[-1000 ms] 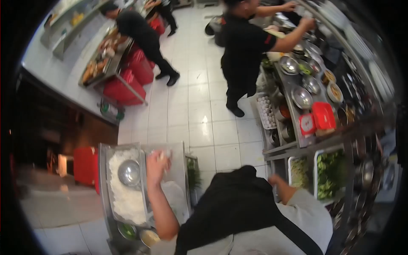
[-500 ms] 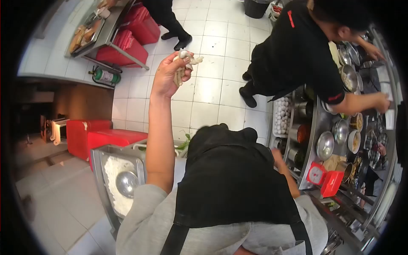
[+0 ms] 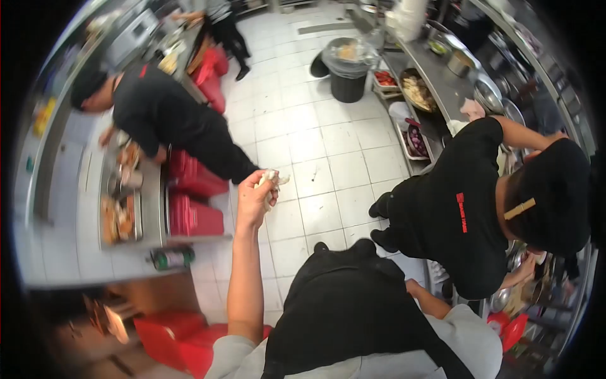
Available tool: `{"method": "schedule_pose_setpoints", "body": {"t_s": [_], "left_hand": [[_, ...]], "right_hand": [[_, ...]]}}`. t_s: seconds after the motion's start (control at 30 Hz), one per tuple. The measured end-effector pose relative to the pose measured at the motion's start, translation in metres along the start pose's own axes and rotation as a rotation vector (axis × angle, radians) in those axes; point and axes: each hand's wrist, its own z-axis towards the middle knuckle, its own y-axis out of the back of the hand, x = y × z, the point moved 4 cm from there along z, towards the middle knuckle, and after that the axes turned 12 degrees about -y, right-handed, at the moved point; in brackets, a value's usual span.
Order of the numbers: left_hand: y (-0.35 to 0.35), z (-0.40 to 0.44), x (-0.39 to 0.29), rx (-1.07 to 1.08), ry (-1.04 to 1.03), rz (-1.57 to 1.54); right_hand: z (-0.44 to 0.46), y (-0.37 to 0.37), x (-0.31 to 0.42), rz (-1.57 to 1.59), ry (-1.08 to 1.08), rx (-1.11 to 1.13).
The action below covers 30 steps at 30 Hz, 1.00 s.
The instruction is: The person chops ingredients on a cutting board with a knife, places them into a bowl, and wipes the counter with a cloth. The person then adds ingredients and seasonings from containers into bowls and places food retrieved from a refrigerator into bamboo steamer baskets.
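Note:
Raised in front of me, my left hand (image 3: 255,197) is closed around a small bunch of pale, whitish raw food strips (image 3: 270,179). Their ends stick out past the thumb and fingers; the exact kind is not clear. Below the hand is the tiled floor, and nothing else touches it. My right hand (image 3: 413,288) is low at my right side, beside my black apron (image 3: 344,309). Most of it is hidden by the apron, so its fingers do not show.
A co-worker in black (image 3: 429,215) stands close on the right at a steel counter. Another person (image 3: 170,114) works at the left counter (image 3: 151,218), above red bins (image 3: 196,215). A black trash bin (image 3: 348,82) stands ahead. Red containers (image 3: 183,341) are at lower left.
My view has lifted and moved forward along the aisle. The flour tray at lower left has left the view, and the trash bin shows fully. The left hand still grips the strips.

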Motion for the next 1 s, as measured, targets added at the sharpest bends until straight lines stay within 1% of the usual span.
{"method": "schedule_pose_setpoints", "body": {"t_s": [0.03, 0.07, 0.13, 0.2, 0.23, 0.3, 0.47, 0.53, 0.6, 0.63, 0.7, 0.73, 0.77, 0.83, 0.87, 0.9, 0.93, 1.0], "left_hand": [[-0.007, 0.029, 0.000, 0.019, 0.008, -0.001], [-0.014, 0.057, 0.000, 0.044, 0.025, 0.039], [-0.029, 0.113, 0.010, 0.087, 0.039, -0.052], [-0.040, 0.165, 0.025, 0.125, 0.000, -0.147], [-0.045, 0.190, 0.032, 0.138, 0.002, -0.160], [-0.052, 0.233, 0.036, 0.154, 0.005, -0.179], [-0.031, 0.330, 0.027, 0.081, 0.000, -0.094], [-0.013, 0.365, 0.013, 0.040, -0.051, -0.049], [0.006, 0.405, -0.001, -0.053, -0.077, 0.007], [0.016, 0.428, -0.006, -0.060, -0.102, 0.027], [0.027, 0.476, -0.013, -0.062, -0.135, 0.046], [0.032, 0.501, -0.016, -0.081, -0.156, 0.074], [0.038, 0.522, -0.016, -0.099, -0.167, 0.105], [0.036, 0.570, -0.009, -0.062, -0.146, 0.119], [0.027, 0.599, -0.007, -0.030, -0.149, 0.122], [0.015, 0.620, -0.006, 0.028, -0.123, 0.073], [0.007, 0.642, -0.002, 0.045, -0.116, 0.067], [-0.022, 0.691, 0.002, 0.212, -0.099, 0.130]], "right_hand": [[-0.014, 0.010, 0.024, -0.007, -0.090, -0.026], [-0.026, 0.033, 0.061, 0.065, -0.154, -0.041], [-0.025, 0.070, 0.118, 0.279, -0.239, -0.069], [-0.021, 0.113, 0.177, 0.426, -0.255, -0.102], [-0.017, 0.135, 0.204, 0.452, -0.248, -0.114], [0.015, 0.160, 0.231, 0.437, -0.229, -0.128], [0.078, 0.233, 0.293, 0.139, -0.126, -0.160], [0.101, 0.265, 0.315, 0.022, -0.084, -0.184], [0.120, 0.301, 0.340, -0.060, -0.067, -0.218], [0.137, 0.316, 0.350, -0.152, -0.043, -0.265], [0.167, 0.346, 0.371, -0.465, 0.015, -0.454], [0.107, 0.404, 0.407, -0.459, 0.192, -0.424], [0.118, 0.415, 0.419, -0.454, 0.191, -0.420], [0.138, 0.439, 0.415, 0.374, -0.115, -0.274], [0.146, 0.459, 0.415, 0.785, -0.265, -0.206], [0.148, 0.461, 0.417, 1.199, -0.415, -0.117], [0.150, 0.467, 0.425, 1.215, -0.425, -0.124], [0.149, 0.494, 0.452, 1.304, -0.378, -0.096]]}}
